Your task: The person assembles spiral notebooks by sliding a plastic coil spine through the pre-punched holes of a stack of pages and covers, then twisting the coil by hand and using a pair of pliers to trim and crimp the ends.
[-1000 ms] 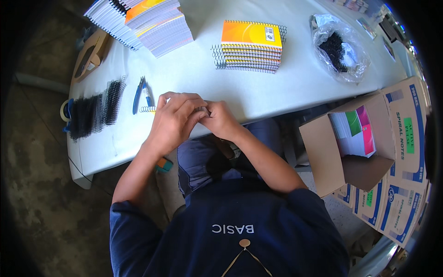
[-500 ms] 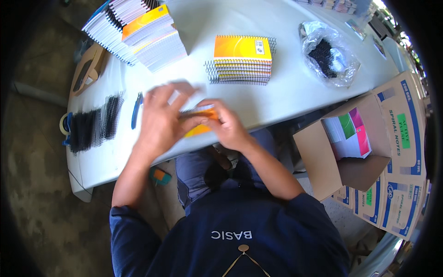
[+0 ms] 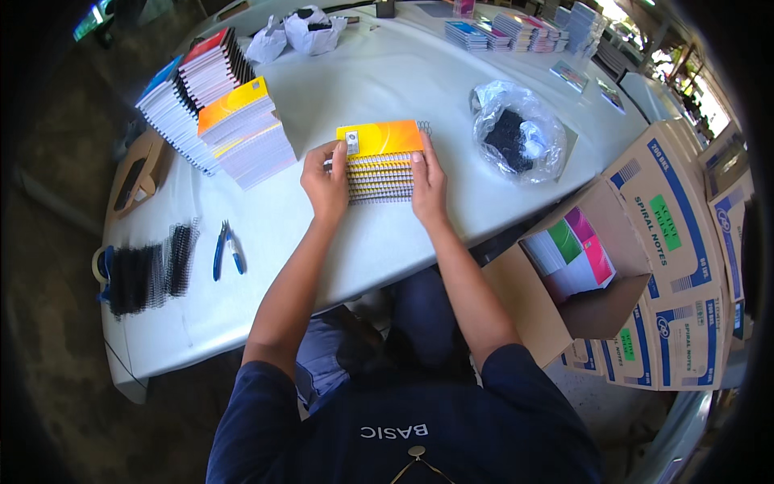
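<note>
A yellow and orange spiral notebook (image 3: 385,139) lies on top of a stack of similar spiral notebooks (image 3: 379,179), near the middle of the table. My left hand (image 3: 326,187) grips its left side, thumb on the cover and fingers curled at the edge. On the opposite side, my right hand (image 3: 430,184) holds the right edge between thumb and fingers. A bit of wire coil (image 3: 425,127) sticks out past the far right corner. Blue-handled cutting pliers (image 3: 226,252) rest on the table to the left of my forearms.
Black wire coils (image 3: 149,274) lie at the left beside a tape roll (image 3: 101,264). Tall stacks of unbound yellow-orange booklets (image 3: 250,145) and other notebooks (image 3: 211,71) stand far left. A plastic bag of black bits (image 3: 516,137) sits right. An open carton (image 3: 597,302) holds notebooks.
My hands have moved from near the table's front edge, where they held a notebook, out to the stack, where they now hold the top one. The view has shifted, showing more of the far table.
</note>
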`<state>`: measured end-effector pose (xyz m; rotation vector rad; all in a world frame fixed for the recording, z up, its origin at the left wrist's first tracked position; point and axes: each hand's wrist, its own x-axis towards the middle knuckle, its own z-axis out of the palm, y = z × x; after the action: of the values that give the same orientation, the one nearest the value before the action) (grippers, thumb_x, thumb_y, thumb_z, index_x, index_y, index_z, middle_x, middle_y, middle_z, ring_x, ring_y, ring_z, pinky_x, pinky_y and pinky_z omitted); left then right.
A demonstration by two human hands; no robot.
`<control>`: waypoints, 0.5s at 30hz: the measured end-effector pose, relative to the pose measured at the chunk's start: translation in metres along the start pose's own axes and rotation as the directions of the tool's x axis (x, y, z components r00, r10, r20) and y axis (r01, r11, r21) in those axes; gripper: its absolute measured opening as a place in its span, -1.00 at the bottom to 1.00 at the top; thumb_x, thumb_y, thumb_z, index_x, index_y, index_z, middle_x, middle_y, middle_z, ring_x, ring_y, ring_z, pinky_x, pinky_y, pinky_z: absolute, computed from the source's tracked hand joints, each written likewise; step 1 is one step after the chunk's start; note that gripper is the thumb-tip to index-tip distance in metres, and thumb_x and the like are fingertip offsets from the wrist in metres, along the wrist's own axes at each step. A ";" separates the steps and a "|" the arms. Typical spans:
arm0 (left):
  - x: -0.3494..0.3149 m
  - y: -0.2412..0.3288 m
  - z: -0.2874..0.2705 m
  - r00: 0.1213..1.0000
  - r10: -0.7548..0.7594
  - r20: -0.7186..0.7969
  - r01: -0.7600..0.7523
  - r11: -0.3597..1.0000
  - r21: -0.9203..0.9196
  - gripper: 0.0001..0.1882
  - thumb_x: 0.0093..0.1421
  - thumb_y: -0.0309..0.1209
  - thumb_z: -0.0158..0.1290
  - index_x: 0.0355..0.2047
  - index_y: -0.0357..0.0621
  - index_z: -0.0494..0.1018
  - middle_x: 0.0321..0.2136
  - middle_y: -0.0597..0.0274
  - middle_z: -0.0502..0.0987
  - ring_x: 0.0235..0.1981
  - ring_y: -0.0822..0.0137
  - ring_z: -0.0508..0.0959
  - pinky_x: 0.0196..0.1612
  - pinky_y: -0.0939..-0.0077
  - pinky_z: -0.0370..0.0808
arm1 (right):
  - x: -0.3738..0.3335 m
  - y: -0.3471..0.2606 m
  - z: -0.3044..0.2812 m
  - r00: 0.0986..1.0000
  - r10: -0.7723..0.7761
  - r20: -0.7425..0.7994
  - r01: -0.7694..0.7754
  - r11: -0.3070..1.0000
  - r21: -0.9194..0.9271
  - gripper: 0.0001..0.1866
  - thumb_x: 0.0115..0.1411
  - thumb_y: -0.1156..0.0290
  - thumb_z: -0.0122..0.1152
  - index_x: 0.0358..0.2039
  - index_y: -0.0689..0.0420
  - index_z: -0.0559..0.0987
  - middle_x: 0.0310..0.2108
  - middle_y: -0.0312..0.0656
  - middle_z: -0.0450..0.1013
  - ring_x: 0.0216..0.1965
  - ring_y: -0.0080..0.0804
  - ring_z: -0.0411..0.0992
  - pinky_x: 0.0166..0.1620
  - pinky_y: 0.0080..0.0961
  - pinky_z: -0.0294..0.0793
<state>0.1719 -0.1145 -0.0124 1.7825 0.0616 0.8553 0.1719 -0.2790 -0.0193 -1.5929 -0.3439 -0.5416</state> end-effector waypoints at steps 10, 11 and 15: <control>0.082 0.008 -0.061 0.796 0.598 -0.096 -0.488 0.727 0.482 -0.55 0.03 -0.38 0.08 -0.05 -0.24 0.34 -0.18 -0.07 0.44 -0.13 0.05 0.42 0.00 0.21 0.27 | -0.017 0.000 0.003 0.937 -0.331 -0.115 0.301 0.927 -0.224 -0.46 0.26 0.37 -0.15 0.19 0.38 0.10 0.11 0.15 0.22 0.14 -0.13 0.23 0.12 -0.41 0.21; 0.100 0.016 -0.078 0.772 0.636 -0.004 -0.469 0.573 0.672 -0.47 0.00 -0.35 0.07 0.02 -0.19 0.29 -0.12 -0.06 0.41 -0.07 0.01 0.38 0.06 0.15 0.19 | -0.020 -0.004 0.001 0.902 -0.422 -0.095 0.375 0.872 -0.316 -0.45 0.24 0.38 -0.14 0.19 0.39 0.09 0.12 0.16 0.21 0.16 -0.10 0.21 0.13 -0.38 0.19; 0.123 0.021 -0.145 0.886 0.368 0.282 -0.391 0.263 0.882 -0.66 0.09 -0.30 0.00 -0.09 -0.02 0.43 -0.17 0.19 0.49 -0.07 0.15 0.44 0.10 0.10 0.13 | -0.036 -0.035 0.016 0.891 -0.452 -0.037 0.447 0.889 -0.103 -0.43 0.15 0.48 -0.06 0.17 0.40 0.12 0.16 0.14 0.15 0.21 -0.06 0.12 0.19 -0.29 0.10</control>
<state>0.1720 0.0481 0.0887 3.0086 0.1220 1.3021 0.1256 -0.2557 -0.0099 -1.5844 -0.6606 -0.9722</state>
